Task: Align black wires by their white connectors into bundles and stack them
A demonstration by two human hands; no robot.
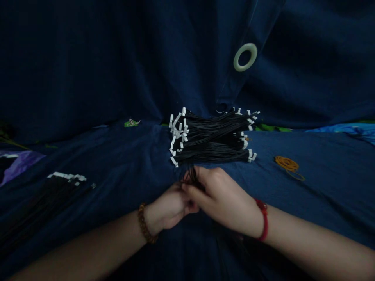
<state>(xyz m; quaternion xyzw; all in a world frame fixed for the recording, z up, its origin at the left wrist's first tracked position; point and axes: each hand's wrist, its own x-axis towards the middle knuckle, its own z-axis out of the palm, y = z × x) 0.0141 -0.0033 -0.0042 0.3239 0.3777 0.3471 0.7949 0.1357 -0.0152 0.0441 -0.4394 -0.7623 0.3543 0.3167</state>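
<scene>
**Q:** What do the hands hold?

**A:** The left hand (pixel 170 207) and the right hand (pixel 219 197) meet at centre, closed around a small tuft of thin black wires (pixel 191 176). The right hand's fingers (pixel 193 193) curl over and pinch the strands against the left hand's fingers, which are mostly hidden; their exact position cannot be told.

**Q:** Where is the main bundle?

**A:** A large bundle of black wires (pixel 212 136), tipped with white connectors (pixel 178 132) at both ends, lies on navy cloth (pixel 117 164) just beyond the hands. Its strands cross in loose layers.

**Q:** What lies around it?

**A:** A second, shadowed bundle (pixel 49 207), edged by a row of white connector ends (pixel 66 176), lies left of the hands. Orange rubber bands (pixel 288 166) lie to the right. A pale ring (pixel 245 57) is set in the hanging navy sheet (pixel 117 58) behind. Wooden beads (pixel 144 223) circle the left wrist, and a red cord (pixel 263 220) circles the right.
</scene>
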